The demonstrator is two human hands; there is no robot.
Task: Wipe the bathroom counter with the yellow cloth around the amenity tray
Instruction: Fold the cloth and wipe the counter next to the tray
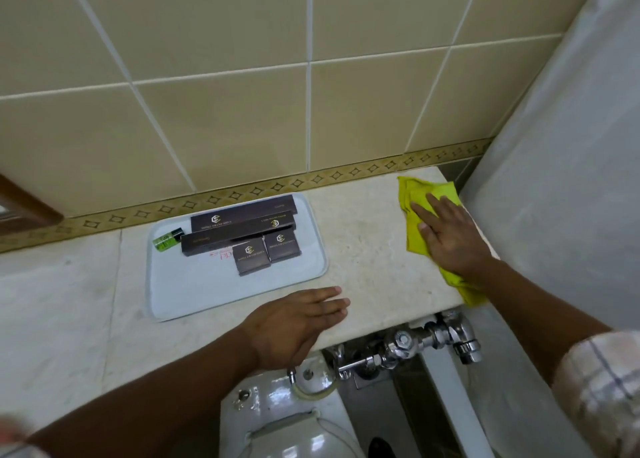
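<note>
The yellow cloth (417, 194) lies spread at the right end of the pale marble counter (363, 246), near the corner. My right hand (448, 236) presses flat on it, fingers pointing toward the tiled wall. A pale rectangular amenity tray (194, 295) sits left of centre on the counter, holding several dark boxes (242, 231) and a small green bottle (168, 241). My left hand (298, 322) rests flat and empty on the counter's front edge, just right of the tray's near corner.
A beige tiled wall (242, 111) with a patterned border strip backs the counter. A grey wall (561, 180) closes the right side. Below the counter edge are a chrome flush valve (408, 347) and a white toilet (291, 419).
</note>
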